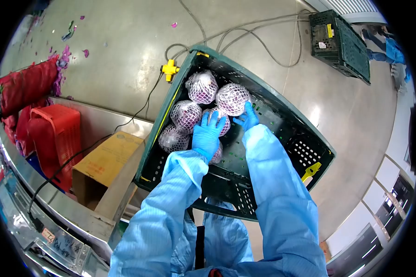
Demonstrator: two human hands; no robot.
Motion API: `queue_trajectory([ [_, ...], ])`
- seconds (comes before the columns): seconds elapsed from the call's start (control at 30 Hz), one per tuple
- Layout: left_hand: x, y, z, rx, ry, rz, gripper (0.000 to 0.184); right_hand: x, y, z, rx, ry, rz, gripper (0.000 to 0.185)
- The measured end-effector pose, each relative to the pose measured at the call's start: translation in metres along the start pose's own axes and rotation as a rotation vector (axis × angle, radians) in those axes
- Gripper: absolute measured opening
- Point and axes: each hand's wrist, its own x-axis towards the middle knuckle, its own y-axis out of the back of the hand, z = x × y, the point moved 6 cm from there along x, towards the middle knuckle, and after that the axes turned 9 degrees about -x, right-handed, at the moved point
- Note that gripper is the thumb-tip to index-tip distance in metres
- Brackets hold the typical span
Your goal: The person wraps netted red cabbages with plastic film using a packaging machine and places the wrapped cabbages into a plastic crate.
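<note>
Several purple round items in white foam nets lie in the left part of a dark green crate. My left hand, in a blue glove, has its fingers spread over a netted item near the middle of the group. At the right side of the upper netted item is my right hand, gloved in blue, its fingers apart and touching or nearly touching the net. Another netted item is partly hidden under my left hand and sleeve.
An open cardboard box and a red basket stand on the left. A yellow connector with cables lies by the crate's upper left side. Another green crate is at the upper right, near a person in blue.
</note>
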Motion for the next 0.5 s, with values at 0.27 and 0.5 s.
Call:
queue_trajectory([
  [0.27,-0.071,0.05,0.046,-0.371,0.03,0.131,0.064,-0.083,-0.012,0.054,0.043,0.032,0.209,0.039],
  [0.5,-0.179,0.081,0.06,-0.807,0.145,0.06,0.064,-0.161,-0.019,0.08,-0.224,-0.198,0.196,0.021],
])
